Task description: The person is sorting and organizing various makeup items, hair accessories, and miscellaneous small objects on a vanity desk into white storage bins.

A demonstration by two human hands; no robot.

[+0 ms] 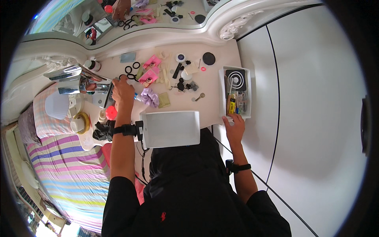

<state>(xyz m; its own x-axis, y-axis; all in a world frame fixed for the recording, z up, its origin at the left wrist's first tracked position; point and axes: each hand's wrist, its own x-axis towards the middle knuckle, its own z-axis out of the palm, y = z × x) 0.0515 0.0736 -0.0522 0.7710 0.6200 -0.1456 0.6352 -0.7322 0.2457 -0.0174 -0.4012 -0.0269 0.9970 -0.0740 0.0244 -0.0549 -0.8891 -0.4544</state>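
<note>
My left hand reaches over the left of the dressing table, its fingers at a dark-edged flat item beside black ring handles; whether it grips anything is hidden. My right hand rests with fingertips at the near rim of a white bin holding a comb, a black case with white rings and small packets. An empty white tray lies at the table's front edge. Between the hands lie a lilac scrunchie, pink cards, a black hair clip, a key and a black disc.
A mirror in a carved white frame stands behind the table. At the left are a shiny metallic object, a tape roll, a red round item and black cloth. A white cabinet stands at the right.
</note>
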